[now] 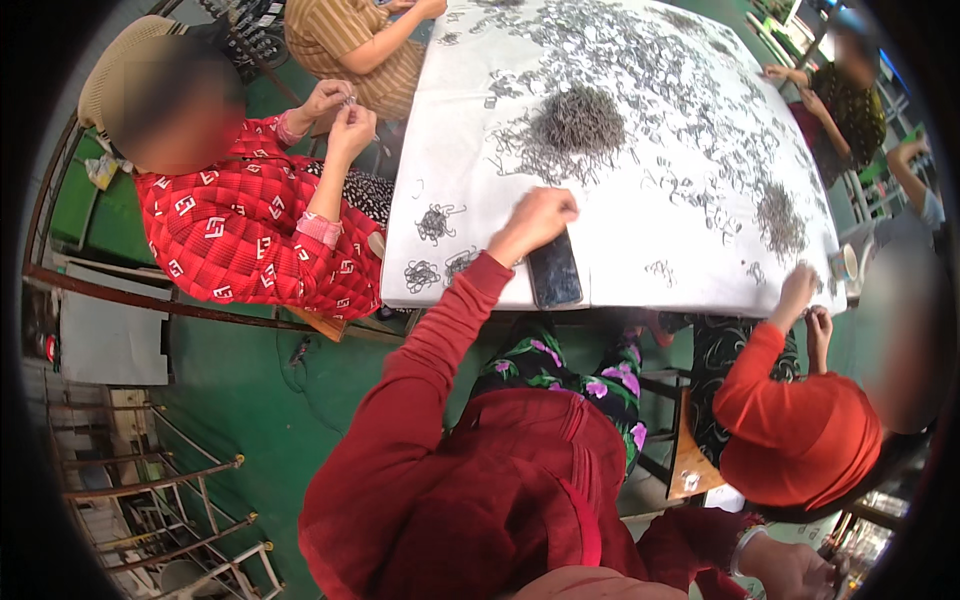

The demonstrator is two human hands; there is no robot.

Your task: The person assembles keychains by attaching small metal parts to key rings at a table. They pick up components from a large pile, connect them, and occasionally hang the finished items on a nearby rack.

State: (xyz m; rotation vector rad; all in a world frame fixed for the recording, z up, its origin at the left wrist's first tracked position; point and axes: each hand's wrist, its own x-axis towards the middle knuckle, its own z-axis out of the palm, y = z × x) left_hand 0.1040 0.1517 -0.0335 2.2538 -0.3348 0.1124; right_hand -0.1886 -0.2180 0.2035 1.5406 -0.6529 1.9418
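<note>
My left hand (535, 220) reaches out in a red sleeve and rests on the white table cover (470, 110), fingers curled, knuckles up. Whether it holds any pieces is hidden. Just right of it lies a dark phone (555, 270) at the table's near edge. Small tangles of thin metal parts (437, 222) lie to its left, and a large heap of the same parts (580, 120) sits beyond it. My right hand (795, 572), with a pale bracelet on the wrist, is low at the bottom right, away from the table, its fingers unclear.
Other people sit around the table: one in a red patterned top (250, 230) at left with hands raised, one in a striped top (350, 40) at the far side, one in orange-red (800, 430) at right. A cup (845, 262) stands at the right edge. Metal racks (180, 500) stand at lower left.
</note>
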